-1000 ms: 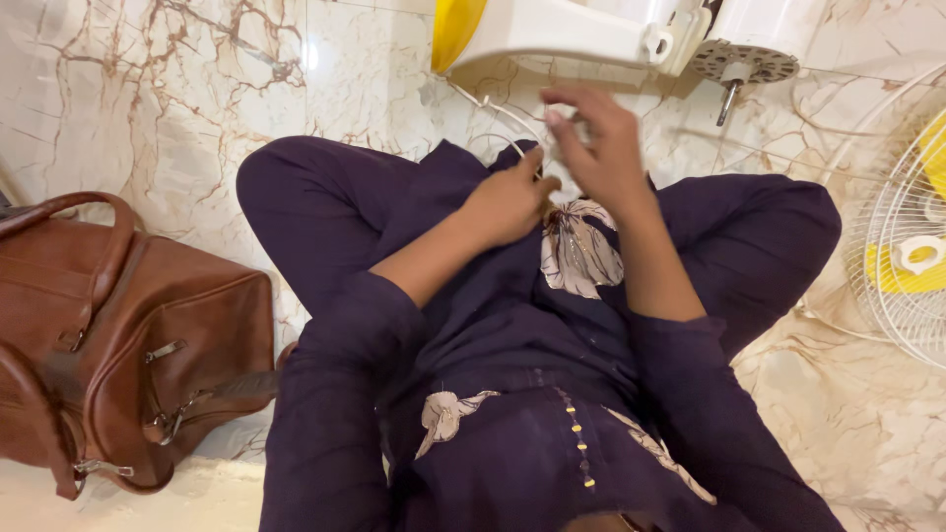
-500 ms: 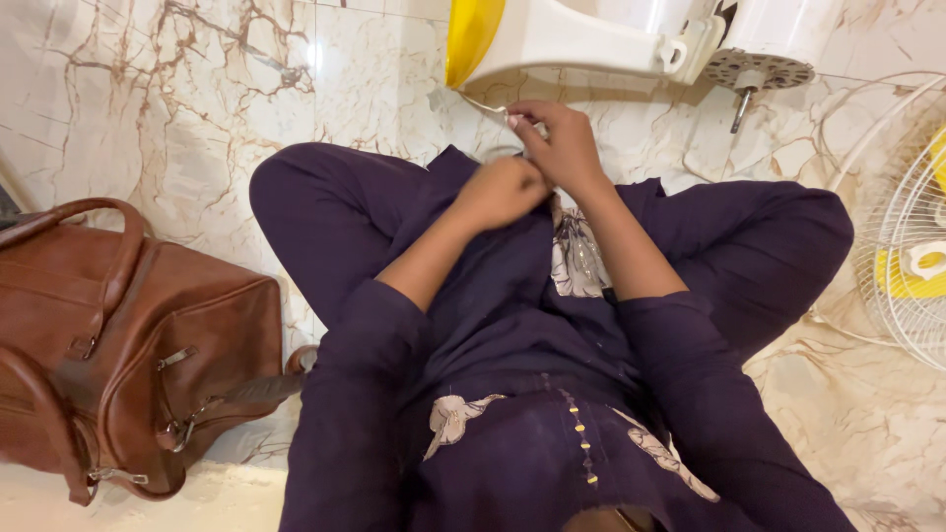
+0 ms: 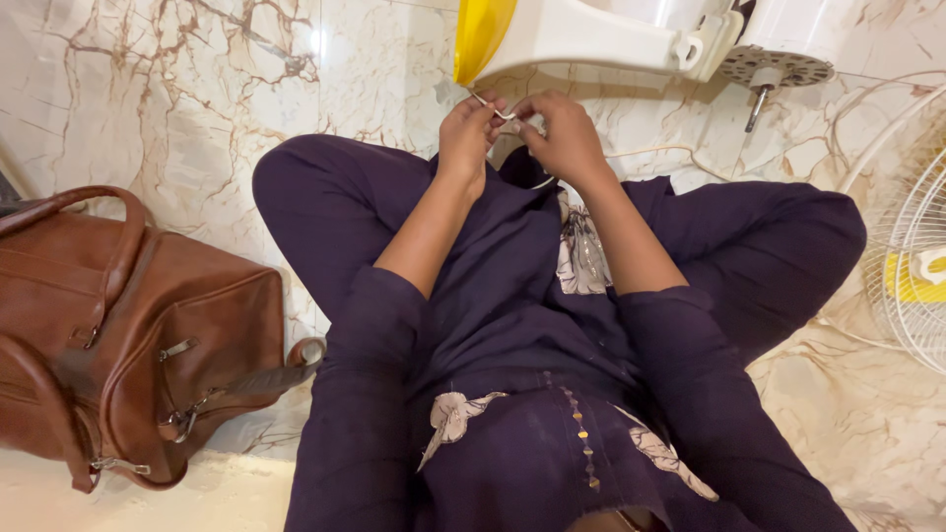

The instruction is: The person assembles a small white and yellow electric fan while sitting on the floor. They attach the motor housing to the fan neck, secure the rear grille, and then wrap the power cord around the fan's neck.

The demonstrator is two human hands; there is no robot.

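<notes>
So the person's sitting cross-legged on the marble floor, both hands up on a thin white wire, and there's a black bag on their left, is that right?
Not quite: the bag is brown leather, not black, as the head view shows. The rest stands: the person sits cross-legged on the marble floor, with the left hand and right hand together on the thin white wire.

Thin white wire (image 3: pixel 490 105) is sitting pinched between both hands' fingertips, just under the white-and-yellow fan housing. It's running short and taut at a slight diagonal across the gap between the hands. A thin loop of it is curving down below them, over dark purple fabric. Ends aren't resolvable.
</notes>
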